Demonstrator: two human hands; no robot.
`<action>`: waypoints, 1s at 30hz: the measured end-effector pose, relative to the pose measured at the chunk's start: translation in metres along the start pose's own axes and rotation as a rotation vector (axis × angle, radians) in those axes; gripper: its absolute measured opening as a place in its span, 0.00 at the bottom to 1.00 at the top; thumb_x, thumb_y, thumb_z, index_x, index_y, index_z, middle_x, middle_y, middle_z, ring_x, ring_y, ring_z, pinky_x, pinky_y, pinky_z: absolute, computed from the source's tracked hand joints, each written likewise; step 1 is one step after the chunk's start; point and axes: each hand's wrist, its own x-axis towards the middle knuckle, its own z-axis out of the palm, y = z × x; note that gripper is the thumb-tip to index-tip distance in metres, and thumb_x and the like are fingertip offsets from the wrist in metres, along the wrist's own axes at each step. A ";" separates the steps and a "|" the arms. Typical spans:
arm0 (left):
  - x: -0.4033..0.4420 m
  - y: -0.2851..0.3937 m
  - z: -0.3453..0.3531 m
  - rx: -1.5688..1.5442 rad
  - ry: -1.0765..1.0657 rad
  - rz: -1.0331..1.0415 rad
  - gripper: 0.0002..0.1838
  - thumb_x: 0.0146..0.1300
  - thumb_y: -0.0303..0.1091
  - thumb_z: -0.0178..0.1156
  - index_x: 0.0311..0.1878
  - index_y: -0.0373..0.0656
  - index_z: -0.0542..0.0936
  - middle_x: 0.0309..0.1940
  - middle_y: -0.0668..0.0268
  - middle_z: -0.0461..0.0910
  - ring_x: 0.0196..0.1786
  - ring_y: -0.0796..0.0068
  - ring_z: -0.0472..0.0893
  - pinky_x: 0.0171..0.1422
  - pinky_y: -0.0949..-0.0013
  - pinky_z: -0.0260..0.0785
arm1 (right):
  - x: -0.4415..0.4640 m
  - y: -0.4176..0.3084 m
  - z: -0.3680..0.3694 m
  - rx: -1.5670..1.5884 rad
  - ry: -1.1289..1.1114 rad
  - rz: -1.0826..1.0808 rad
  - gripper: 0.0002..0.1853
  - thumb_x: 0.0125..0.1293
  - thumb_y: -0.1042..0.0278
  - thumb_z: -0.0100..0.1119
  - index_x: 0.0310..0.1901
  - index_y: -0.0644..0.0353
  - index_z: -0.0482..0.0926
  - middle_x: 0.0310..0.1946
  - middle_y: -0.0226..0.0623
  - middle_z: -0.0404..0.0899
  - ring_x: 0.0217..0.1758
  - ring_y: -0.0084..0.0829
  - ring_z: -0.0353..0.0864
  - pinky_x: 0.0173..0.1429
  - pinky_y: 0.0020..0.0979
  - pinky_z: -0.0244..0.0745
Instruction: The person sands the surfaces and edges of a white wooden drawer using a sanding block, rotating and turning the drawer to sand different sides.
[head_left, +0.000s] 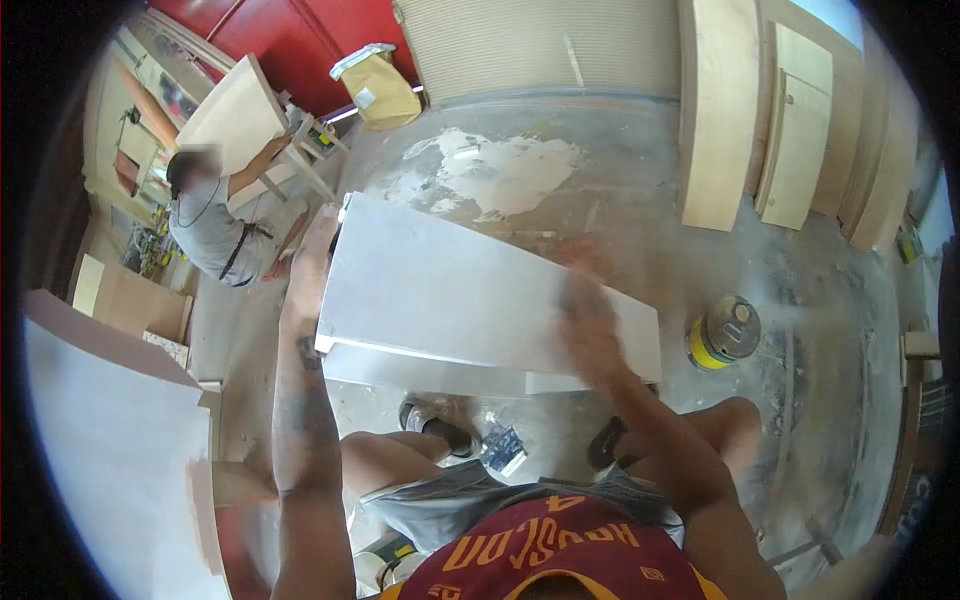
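A long white-coated panel piece lies across in front of my knees, its broad face up. At its left end my left hand is against the edge, with the fingers mostly hidden behind the piece. Over the right part of the face is my right hand, smeared by motion; a dark blurred patch shows at its fingers, too unclear to name. Below the piece, a blue and white crumpled packet lies on the floor between my feet.
A yellow and black can stands on the floor at right. Wooden panels lean at the upper right. Another person crouches at upper left beside a pale board. A large white panel occupies the lower left.
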 end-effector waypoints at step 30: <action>-0.006 0.006 -0.018 -0.028 -0.042 -0.048 0.25 0.71 0.35 0.60 0.67 0.35 0.75 0.60 0.49 0.79 0.65 0.51 0.79 0.69 0.56 0.70 | 0.038 -0.008 0.015 -0.382 -0.221 -0.079 0.29 0.79 0.62 0.48 0.79 0.56 0.62 0.80 0.49 0.58 0.85 0.51 0.52 0.85 0.56 0.45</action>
